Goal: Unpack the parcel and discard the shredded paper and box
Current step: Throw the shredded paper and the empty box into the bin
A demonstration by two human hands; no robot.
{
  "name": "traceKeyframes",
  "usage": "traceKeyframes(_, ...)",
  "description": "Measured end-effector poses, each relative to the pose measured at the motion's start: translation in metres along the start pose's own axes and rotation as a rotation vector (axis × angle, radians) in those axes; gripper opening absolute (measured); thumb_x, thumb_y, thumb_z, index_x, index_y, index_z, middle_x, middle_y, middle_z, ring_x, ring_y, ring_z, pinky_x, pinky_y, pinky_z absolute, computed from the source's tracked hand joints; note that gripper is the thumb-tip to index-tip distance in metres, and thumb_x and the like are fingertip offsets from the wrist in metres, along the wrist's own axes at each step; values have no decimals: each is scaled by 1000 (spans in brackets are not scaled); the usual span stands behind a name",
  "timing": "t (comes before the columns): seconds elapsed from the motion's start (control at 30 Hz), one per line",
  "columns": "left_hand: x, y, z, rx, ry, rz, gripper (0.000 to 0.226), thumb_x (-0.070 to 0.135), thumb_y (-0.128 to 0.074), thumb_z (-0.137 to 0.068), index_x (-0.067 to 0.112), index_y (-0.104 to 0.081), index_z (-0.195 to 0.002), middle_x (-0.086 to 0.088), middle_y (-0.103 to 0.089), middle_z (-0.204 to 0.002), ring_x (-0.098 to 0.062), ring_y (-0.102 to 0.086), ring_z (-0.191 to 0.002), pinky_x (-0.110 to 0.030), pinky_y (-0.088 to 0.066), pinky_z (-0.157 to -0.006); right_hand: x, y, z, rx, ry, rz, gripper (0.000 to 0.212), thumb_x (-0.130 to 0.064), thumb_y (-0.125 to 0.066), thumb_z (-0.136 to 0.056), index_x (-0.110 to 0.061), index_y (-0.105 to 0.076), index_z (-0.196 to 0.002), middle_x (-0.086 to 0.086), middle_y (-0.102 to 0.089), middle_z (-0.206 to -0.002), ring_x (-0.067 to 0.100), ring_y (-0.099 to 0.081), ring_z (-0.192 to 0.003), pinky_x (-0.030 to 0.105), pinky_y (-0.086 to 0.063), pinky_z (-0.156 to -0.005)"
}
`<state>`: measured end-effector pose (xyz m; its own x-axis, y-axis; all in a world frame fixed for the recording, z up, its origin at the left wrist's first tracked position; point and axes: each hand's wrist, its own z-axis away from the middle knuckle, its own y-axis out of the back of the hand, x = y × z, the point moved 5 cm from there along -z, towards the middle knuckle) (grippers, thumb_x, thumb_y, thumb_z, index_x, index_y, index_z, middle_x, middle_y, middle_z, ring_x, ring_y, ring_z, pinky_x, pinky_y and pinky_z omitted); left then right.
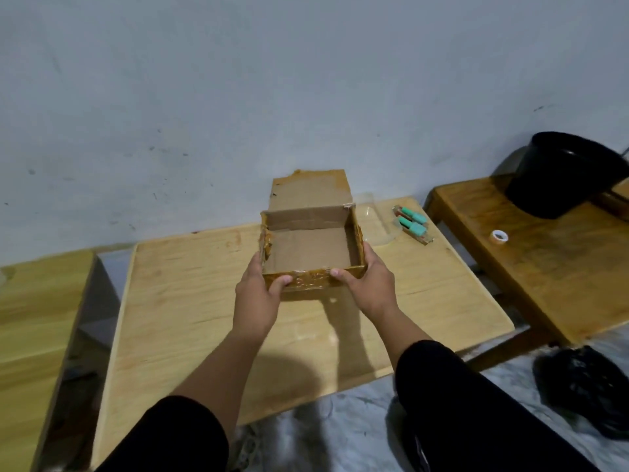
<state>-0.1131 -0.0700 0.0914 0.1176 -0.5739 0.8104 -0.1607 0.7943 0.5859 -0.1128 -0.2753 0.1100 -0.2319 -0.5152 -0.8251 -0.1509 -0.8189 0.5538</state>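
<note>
An open brown cardboard box [311,248] with taped edges is held just above the light wooden table [190,301]. Its lid flap stands up at the back and its inside is bare cardboard. My left hand [260,291] grips the box's near left corner, thumb on the front wall. My right hand [366,281] grips the near right corner, thumb on the front wall, fingers round the side. No shredded paper is visible in the box.
Two green-capped items in packaging [412,223] lie at the table's far right beside clear plastic wrap [376,221]. A darker wooden table [544,264] on the right carries a black bucket [561,175] and a tape roll [499,236]. A black plastic bag [585,390] lies on the floor.
</note>
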Motion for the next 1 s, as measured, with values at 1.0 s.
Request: traceKeyframes(1.0,199,-358,226,-827,-593,-75,73,34,-60,-87,11,-22,-144,-12,-37,-146,-28,-35,-132,-37,-29,-109,294,298,212,828,-617,-169,86,-39,-74,-75,-17,-28,-145,6,-45,-144,22,-43,-132,38,-36,-110)
